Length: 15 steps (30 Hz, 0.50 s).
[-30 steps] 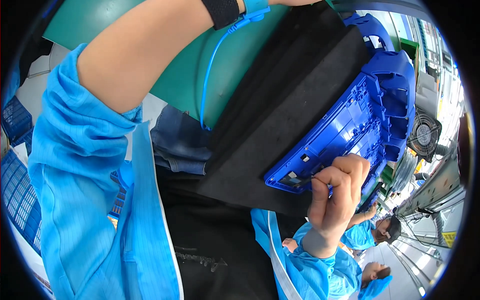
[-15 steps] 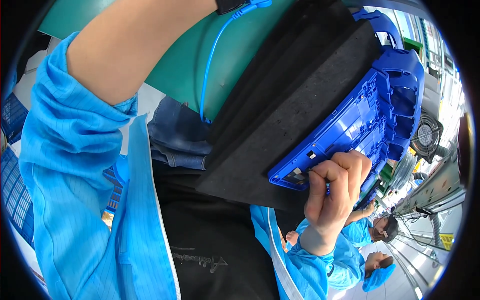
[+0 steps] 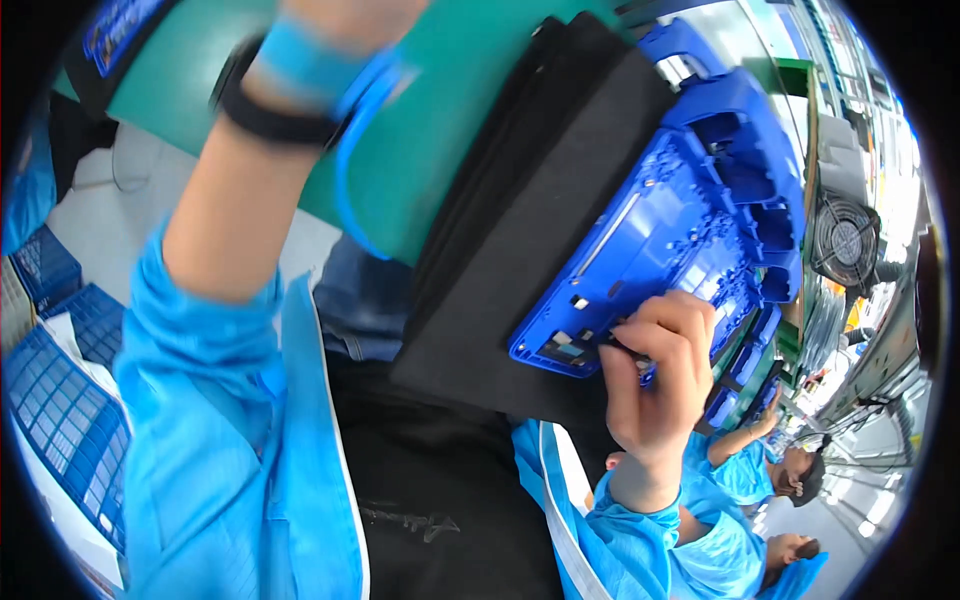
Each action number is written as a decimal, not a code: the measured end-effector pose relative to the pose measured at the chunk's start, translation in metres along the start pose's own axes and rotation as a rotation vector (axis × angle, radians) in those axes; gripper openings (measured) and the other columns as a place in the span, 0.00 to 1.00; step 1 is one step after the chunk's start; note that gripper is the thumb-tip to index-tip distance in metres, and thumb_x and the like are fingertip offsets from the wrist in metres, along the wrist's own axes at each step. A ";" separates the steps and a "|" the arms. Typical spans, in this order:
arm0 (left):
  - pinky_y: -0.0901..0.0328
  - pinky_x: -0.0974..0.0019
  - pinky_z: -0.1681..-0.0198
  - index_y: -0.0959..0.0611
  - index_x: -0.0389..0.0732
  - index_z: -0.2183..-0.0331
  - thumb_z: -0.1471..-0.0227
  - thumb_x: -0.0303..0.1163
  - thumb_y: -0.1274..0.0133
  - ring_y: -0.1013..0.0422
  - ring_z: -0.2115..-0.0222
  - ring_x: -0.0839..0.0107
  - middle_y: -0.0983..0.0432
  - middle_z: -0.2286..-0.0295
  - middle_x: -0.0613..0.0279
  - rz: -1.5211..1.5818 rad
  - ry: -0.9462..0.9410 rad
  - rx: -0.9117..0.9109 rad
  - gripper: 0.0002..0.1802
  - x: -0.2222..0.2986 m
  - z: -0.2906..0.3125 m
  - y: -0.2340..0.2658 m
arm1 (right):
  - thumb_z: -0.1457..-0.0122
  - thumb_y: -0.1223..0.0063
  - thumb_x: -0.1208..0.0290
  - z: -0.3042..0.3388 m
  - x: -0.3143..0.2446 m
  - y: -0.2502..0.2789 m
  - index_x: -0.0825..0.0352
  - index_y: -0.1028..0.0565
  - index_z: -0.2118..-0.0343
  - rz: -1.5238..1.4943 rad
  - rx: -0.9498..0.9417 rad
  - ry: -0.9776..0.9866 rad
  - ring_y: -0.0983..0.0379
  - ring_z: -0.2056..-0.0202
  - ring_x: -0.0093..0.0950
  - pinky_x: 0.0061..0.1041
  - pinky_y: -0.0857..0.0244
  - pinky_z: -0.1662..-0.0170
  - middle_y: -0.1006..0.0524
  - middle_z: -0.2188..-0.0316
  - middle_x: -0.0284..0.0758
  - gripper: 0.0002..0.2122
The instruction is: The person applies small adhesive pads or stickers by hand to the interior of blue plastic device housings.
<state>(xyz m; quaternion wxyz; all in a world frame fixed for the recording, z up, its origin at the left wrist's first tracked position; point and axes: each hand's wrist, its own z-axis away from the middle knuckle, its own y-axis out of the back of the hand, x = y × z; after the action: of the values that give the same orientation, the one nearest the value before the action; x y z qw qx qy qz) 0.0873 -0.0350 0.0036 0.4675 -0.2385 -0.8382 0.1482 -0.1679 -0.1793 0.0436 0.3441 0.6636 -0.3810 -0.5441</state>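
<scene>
A large blue plastic housing, its ribbed inner side up, lies tilted on black foam-like sheets to the right. My right hand is over its near corner, fingers curled and thumb close to the index fingertip; whatever is between them is hidden. Small dark and silvery parts sit in that corner beside the thumb. My left hand is at the top edge, blurred and partly cut off, above the green tabletop. A black band and a blue wrist strap with a cord circle that wrist.
Blue plastic crates stand low on the left. A round black fan is on the far right. More blue housings and two co-workers in blue are at the right. Another blue part lies at top left.
My left hand has come into view at the top, with its wrist lower than before. The view has shifted slightly. My right hand stays at the same corner of the housing.
</scene>
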 end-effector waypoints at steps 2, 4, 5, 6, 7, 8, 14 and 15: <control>0.34 0.73 0.58 0.24 0.31 0.53 0.43 0.30 0.48 0.27 0.63 0.74 0.22 0.61 0.59 -0.041 -0.002 0.001 0.17 0.041 0.024 0.006 | 0.58 0.38 0.84 0.007 0.005 0.009 0.70 0.27 0.68 -0.170 0.151 -0.059 0.32 0.68 0.35 0.30 0.36 0.62 0.28 0.69 0.41 0.13; 0.35 0.69 0.54 0.28 0.31 0.50 0.44 0.29 0.46 0.28 0.59 0.72 0.24 0.59 0.57 -0.070 0.159 -0.236 0.22 0.074 0.052 0.012 | 0.52 0.41 0.82 0.010 0.010 0.018 0.72 0.29 0.68 -0.201 0.339 -0.044 0.33 0.68 0.31 0.26 0.38 0.64 0.28 0.68 0.42 0.09; 0.35 0.67 0.52 0.30 0.32 0.48 0.45 0.29 0.46 0.29 0.58 0.70 0.25 0.58 0.56 -0.101 0.236 -0.341 0.25 0.091 0.057 0.013 | 0.50 0.42 0.81 0.005 0.005 0.020 0.72 0.29 0.68 -0.277 0.448 -0.018 0.34 0.69 0.29 0.24 0.39 0.65 0.29 0.66 0.42 0.07; 0.35 0.67 0.53 0.30 0.31 0.49 0.47 0.29 0.45 0.29 0.58 0.70 0.25 0.58 0.55 -0.136 0.310 -0.511 0.25 0.098 0.057 0.009 | 0.49 0.43 0.81 0.004 0.006 0.024 0.72 0.29 0.68 -0.288 0.488 0.014 0.34 0.68 0.28 0.23 0.39 0.65 0.29 0.65 0.42 0.07; 0.34 0.67 0.54 0.29 0.30 0.49 0.48 0.30 0.44 0.29 0.59 0.70 0.25 0.58 0.54 -0.173 0.385 -0.681 0.26 0.102 0.058 0.004 | 0.49 0.43 0.81 0.003 0.007 0.028 0.73 0.29 0.67 -0.298 0.526 0.044 0.35 0.68 0.28 0.22 0.40 0.65 0.29 0.65 0.43 0.07; 0.35 0.67 0.54 0.29 0.29 0.50 0.49 0.29 0.44 0.29 0.59 0.69 0.25 0.58 0.54 -0.119 0.449 -0.713 0.25 0.108 0.064 -0.002 | 0.51 0.43 0.83 -0.002 0.000 0.031 0.73 0.28 0.68 -0.320 0.582 0.039 0.34 0.69 0.28 0.22 0.40 0.66 0.29 0.67 0.43 0.07; 0.33 0.67 0.57 0.30 0.28 0.51 0.48 0.27 0.46 0.26 0.62 0.68 0.23 0.61 0.52 -0.156 0.545 -0.872 0.23 0.111 0.086 -0.015 | 0.60 0.39 0.88 -0.008 -0.009 0.045 0.72 0.26 0.71 -0.204 0.426 0.123 0.31 0.72 0.31 0.25 0.38 0.71 0.27 0.73 0.40 0.11; 0.32 0.67 0.65 0.30 0.30 0.52 0.47 0.28 0.45 0.24 0.69 0.65 0.22 0.68 0.52 -0.125 0.505 -0.843 0.22 0.109 0.090 -0.017 | 0.60 0.38 0.87 -0.007 -0.010 0.045 0.71 0.25 0.71 -0.203 0.404 0.107 0.31 0.72 0.31 0.25 0.38 0.71 0.26 0.73 0.39 0.11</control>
<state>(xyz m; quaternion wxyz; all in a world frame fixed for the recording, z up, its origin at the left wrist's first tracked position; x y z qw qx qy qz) -0.0432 0.0067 0.0421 0.5269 -0.3848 -0.6983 -0.2945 -0.1679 -0.1919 0.0884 0.1677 0.7818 -0.3948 -0.4526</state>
